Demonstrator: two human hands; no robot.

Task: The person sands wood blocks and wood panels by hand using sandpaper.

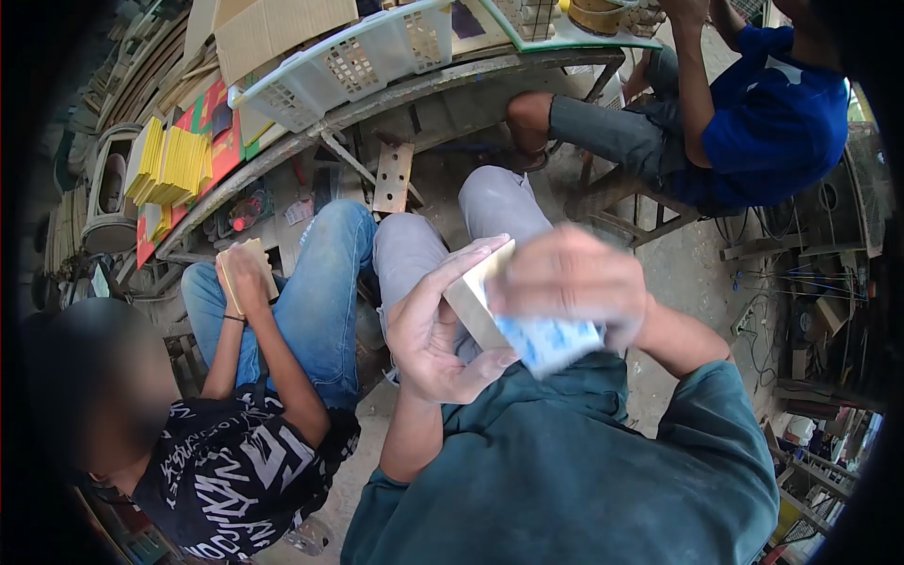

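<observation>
My left hand is closed around a pale wooden block, its thumb along the lower edge and its fingers along the upper one. Smeared by motion, my right hand presses over the block's far face. From under it sticks out a sheet of sandpaper with a blue-and-white printed back, also blurred. The right fingertips and the block's covered face are hidden. Both hands are above my lap, in front of my grey trousers.
At left, a person in jeans holds a flat wooden piece. Another person in a blue shirt sits at upper right. The bench carries yellow-edged pieces, a white plastic basket and a cardboard box. A holed board stands below.
</observation>
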